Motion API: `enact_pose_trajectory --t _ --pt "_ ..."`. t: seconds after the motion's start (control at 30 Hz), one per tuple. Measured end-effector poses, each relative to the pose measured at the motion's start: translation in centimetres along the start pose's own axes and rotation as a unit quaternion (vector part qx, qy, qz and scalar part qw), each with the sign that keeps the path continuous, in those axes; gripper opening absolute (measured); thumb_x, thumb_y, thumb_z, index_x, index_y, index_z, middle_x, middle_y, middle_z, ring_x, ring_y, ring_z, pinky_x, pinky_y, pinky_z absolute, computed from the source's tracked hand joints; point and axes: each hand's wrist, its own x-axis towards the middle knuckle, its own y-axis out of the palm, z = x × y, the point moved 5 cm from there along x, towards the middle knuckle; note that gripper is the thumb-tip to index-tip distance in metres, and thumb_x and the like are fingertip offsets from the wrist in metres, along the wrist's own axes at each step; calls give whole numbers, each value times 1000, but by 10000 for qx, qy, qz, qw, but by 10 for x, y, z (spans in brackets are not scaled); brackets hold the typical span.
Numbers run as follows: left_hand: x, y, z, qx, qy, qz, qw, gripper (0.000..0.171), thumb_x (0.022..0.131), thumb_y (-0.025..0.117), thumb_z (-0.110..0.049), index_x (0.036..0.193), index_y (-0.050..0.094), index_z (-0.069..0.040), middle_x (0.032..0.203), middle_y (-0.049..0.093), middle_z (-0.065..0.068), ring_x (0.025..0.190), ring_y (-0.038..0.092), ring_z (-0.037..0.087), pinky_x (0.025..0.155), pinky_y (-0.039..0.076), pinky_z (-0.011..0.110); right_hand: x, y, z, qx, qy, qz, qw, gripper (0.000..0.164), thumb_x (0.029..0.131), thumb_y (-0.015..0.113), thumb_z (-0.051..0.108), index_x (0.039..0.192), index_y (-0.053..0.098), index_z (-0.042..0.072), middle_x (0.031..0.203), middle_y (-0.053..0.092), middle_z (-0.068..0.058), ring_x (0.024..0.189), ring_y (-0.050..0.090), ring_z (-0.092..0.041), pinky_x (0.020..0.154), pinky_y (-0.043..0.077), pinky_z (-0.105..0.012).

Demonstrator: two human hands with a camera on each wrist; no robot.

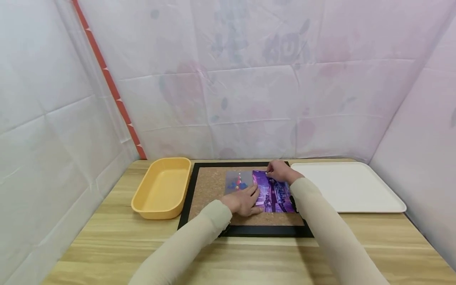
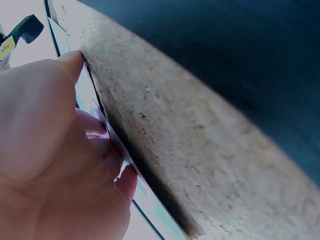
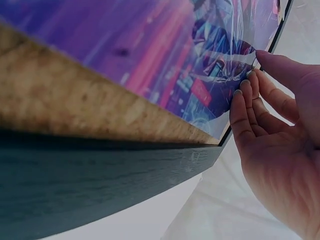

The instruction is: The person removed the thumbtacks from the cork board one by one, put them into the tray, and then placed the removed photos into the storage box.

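Note:
A cork board in a black frame lies on the table, bearing a grey picture sheet with a red and blue design. A glossy purple poster lies beside it on the right. My left hand rests with spread, straight fingers over the sheets' adjoining edges; its palm fills the left wrist view. At the poster's upper edge, my right hand pinches a small light-coloured thing between thumb and fingertips. The right wrist view shows these fingertips against the poster; they mostly hide the pinched thing.
A yellow plastic tub stands left of the board. To the right lies a white tray, close against the frame. Pale printed cloth walls in the wooden table at the back and both sides.

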Motion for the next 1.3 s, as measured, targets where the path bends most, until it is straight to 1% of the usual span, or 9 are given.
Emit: enact_pose_trajectory --t 0.1,0.17,0.23,0.47,0.57,0.73,0.83,1.07,1.3 --pt "3 2 2 -36 -71 -18 10000 80 105 38 -61 167 10 -18 173 -1 -3 158 1 12 125 17 30 2 -1 0 12 53 25 10000 13 95 66 8 97 73 -3 90 72 -12 81 65 -24 80 56 -44" --pt "4 3 2 -42 -76 62 9999 81 105 37 -62 167 8 -19 173 -4 -3 158 -1 12 126 17 32 1 -2 1 40 97 74 9999 14 95 65 9 96 74 -2 89 72 -11 79 64 -23 78 56 -42" --pt "6 3 3 -41 -67 45 10000 82 104 37 -63 167 8 -19 173 -3 -4 158 -1 12 125 18 32 3 -2 -2 39 35 47 10000 14 95 66 10 93 75 -1 85 72 -10 74 63 -21 73 55 -39" --pt "1 -3 -1 12 22 12 10000 81 105 38 -61 167 10 -18 173 -1 -2 158 1 12 125 18 30 4 -3 -3 12 332 76 9994 18 97 64 9 89 76 0 77 70 -6 67 58 -19 69 51 -35" --pt "1 -3 -1 14 43 69 10000 81 105 36 -61 166 7 -17 173 -3 -2 158 -1 12 126 16 31 4 -3 0 -137 324 27 9994 21 97 64 9 83 76 1 70 65 -2 63 54 -16 65 48 -32" --pt "1 -3 0 4 -26 139 9999 80 105 36 -61 166 7 -18 173 -4 -2 158 -2 12 126 16 31 4 0 2 -238 256 24 9994 33 97 63 10 64 66 7 56 48 5 53 42 -12 57 39 -27" --pt "-3 -5 -2 -14 -10 109 9999 79 106 37 -59 166 10 -17 173 -1 -1 158 1 13 126 17 31 5 2 -1 -227 235 37 9995 40 97 62 9 57 58 11 52 41 7 49 37 -11 54 35 -26" --pt "-10 -8 -4 -25 13 3 10000 78 106 39 -58 166 13 -16 173 3 0 158 4 14 125 20 30 7 4 -3 -153 371 70 9992 48 96 59 8 51 42 18 49 32 7 46 29 -9 51 29 -25" --pt "1 -2 -1 0 -124 137 9998 78 106 37 -59 167 10 -19 173 -2 -3 158 -1 11 125 17 30 6 2 2 -261 343 72 9990 47 94 57 6 51 40 18 49 31 8 47 29 -9 52 29 -25"
